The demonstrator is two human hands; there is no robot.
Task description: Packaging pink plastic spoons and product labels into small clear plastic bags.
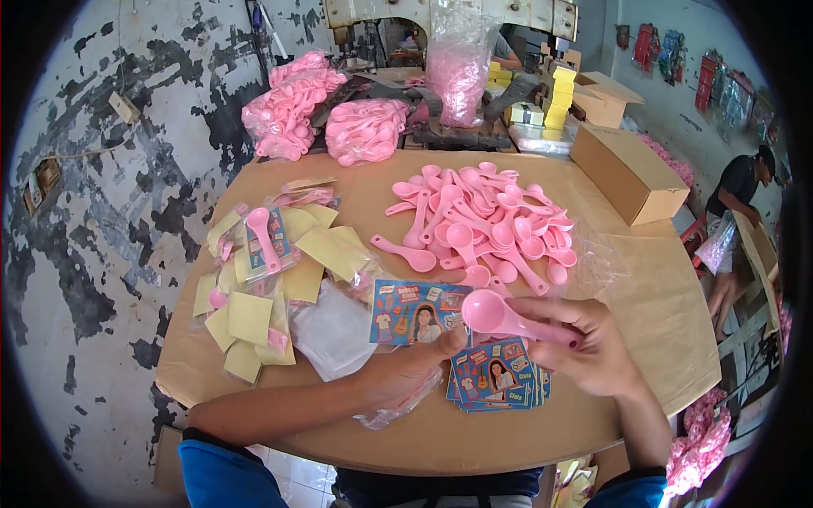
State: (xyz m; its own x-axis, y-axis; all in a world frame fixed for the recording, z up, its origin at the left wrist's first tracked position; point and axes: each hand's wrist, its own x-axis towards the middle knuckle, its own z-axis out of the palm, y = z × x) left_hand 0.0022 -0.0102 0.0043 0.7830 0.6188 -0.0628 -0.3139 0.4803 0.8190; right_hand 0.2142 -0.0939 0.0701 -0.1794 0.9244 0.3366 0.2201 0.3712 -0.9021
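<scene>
My left hand (pixel 428 351) is closed on a blue printed card (pixel 405 317), the thumb pressing its lower right corner. Between the fingers of my right hand (pixel 589 343) is a pink measuring spoon (pixel 484 312), its bowl toward the left and touching or overlapping the card's right edge. Just below lies a stack of similar blue cards (pixel 487 377) on the brown-covered table. Beyond both hands spreads a heap of loose pink spoons (pixel 461 237). Clear plastic bags (pixel 333 334) lie beside my left forearm, partly covered by it.
At the left sits a pile of bagged spoons with yellow-backed cards (pixel 251 317). Two big bags of pink spoons (pixel 364 131) stand at the far edge, near a tall clear bag (pixel 461 68). A cardboard box (pixel 628 173) is at back right; another person (pixel 738 190) works beyond the table.
</scene>
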